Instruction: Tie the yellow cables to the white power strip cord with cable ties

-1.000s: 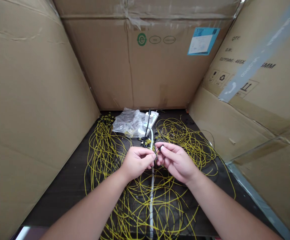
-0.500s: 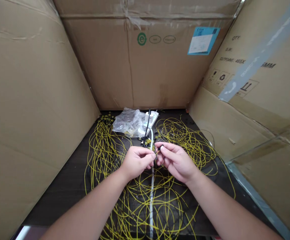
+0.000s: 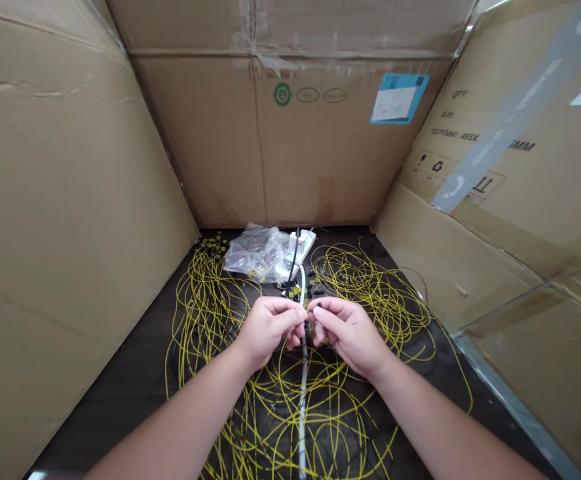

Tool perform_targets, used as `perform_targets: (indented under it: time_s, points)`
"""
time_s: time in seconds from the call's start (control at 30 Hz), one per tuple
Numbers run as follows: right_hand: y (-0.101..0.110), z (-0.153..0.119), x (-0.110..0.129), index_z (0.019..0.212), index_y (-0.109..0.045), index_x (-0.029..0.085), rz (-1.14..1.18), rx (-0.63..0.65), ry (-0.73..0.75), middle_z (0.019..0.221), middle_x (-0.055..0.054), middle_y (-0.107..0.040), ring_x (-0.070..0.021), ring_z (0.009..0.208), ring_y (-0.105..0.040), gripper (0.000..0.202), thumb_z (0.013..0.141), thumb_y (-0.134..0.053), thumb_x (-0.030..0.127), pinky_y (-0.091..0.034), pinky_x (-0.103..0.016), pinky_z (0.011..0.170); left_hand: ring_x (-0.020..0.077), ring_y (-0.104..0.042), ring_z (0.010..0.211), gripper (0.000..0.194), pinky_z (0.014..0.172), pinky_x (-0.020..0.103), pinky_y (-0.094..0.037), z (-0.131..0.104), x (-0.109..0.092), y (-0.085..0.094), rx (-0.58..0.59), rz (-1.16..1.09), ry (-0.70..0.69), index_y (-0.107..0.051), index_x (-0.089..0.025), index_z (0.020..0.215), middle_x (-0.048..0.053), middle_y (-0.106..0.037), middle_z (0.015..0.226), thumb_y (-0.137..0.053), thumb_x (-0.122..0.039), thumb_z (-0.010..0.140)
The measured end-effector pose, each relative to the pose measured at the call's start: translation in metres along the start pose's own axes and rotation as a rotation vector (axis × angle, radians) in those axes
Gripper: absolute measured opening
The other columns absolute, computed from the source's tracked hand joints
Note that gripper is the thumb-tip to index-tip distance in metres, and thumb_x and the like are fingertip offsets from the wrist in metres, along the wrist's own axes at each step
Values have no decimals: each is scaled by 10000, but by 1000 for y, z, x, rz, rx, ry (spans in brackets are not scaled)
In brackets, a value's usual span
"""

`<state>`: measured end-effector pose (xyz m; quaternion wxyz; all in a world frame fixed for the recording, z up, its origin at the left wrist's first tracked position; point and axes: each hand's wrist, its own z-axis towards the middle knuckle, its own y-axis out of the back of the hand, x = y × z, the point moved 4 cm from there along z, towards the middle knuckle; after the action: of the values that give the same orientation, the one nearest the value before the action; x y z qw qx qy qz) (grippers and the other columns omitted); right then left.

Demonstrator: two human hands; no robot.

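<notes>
My left hand (image 3: pixel 276 327) is closed in a pinch on the end of a thin yellow wire, mostly hidden by the fingers. Opposite it, my right hand (image 3: pixel 345 330) pinches a small black part (image 3: pixel 319 305) between thumb and forefinger. The fingertips of both hands nearly meet above a white cable (image 3: pixel 303 393). Loose yellow wires (image 3: pixel 315 427) lie tangled beneath my hands and forearms. Just beyond the fingertips is a pile of small yellow and black pieces (image 3: pixel 294 292).
Cardboard walls stand at the left (image 3: pixel 70 200), back (image 3: pixel 210 147) and right (image 3: pixel 535 207). A clear plastic bag (image 3: pixel 255 250) and a white power block (image 3: pixel 300 245) with a black cord (image 3: pixel 294 263) sit at the back. Yellow wire bundles lie left (image 3: pixel 205 293) and right (image 3: pixel 370 280) on the dark table (image 3: pixel 120 387).
My right hand has come slightly left, so the fingertips are closer together and less of the black part shows. The view has tilted up a little.
</notes>
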<state>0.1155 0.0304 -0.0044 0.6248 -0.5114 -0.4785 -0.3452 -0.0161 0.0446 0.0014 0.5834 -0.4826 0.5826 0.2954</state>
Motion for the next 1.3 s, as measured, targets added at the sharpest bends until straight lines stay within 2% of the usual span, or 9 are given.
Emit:
perform_targets:
  time_s: [0.3,0.57,0.8,1.3]
  points:
    - [1,1,0,816,-617,157,-59,-34,11,543,40,-533,-55,448,-475,152,801,-615,309,-382,-195,473,75,-491,406,207,396,189,-387,0,-1,-2,38,110,-15,-623,-98,594,15,-560,505,-598,-243,739]
    - [1,1,1,726,-596,146,-28,-34,-7,515,38,-512,-61,444,-457,183,795,-616,314,-391,-203,475,78,-501,399,193,390,187,-391,-1,-2,-4,43,61,20,-625,-94,600,26,-584,512,-641,-257,702]
    - [0,1,2,732,-602,146,-3,-28,0,573,26,-532,-58,444,-451,180,777,-631,317,-403,-212,472,77,-497,398,190,396,188,-395,-1,-2,-4,46,73,22,-619,-96,599,22,-579,501,-637,-253,706]
    - [2,1,-2,732,-596,159,-68,-60,31,510,46,-510,-65,447,-462,161,799,-611,304,-378,-212,476,71,-509,419,177,399,178,-398,0,2,-5,49,54,46,-597,-104,637,14,-583,550,-627,-254,725]
